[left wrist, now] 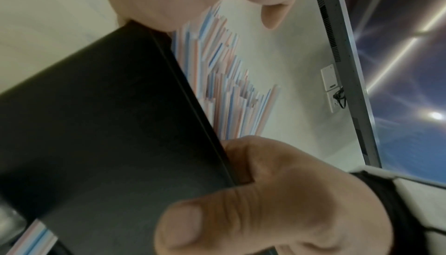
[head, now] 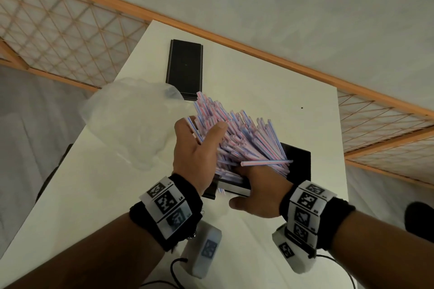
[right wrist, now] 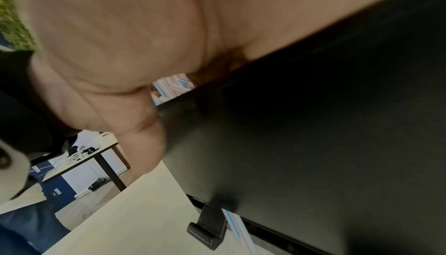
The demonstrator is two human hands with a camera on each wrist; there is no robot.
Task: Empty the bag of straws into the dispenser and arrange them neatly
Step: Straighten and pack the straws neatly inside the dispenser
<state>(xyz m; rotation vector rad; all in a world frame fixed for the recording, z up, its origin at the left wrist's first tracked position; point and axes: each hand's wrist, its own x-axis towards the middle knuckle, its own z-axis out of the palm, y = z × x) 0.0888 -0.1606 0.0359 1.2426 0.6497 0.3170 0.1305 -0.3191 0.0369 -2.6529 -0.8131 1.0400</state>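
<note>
A thick bundle of pink-and-blue striped straws (head: 237,138) stands tilted toward the far left in the black dispenser (head: 298,164) on the white table (head: 258,91). My left hand (head: 199,138) presses its flat palm and straight fingers against the bundle's left side, thumb laid over the straws. My right hand (head: 258,195) grips the dispenser's near wall, fingers hidden under the straws, thumb outside. The left wrist view shows the straws (left wrist: 224,79) rising above the dispenser wall (left wrist: 108,125) with the right hand (left wrist: 277,202) curled over the rim. One straw (head: 265,162) lies crosswise on top.
The crumpled clear plastic bag (head: 126,119) lies on the table left of the bundle. A flat black lid (head: 185,68) rests at the far end. A single straw (right wrist: 235,223) pokes out by the dispenser's foot (right wrist: 207,228). Table edges run close on both sides.
</note>
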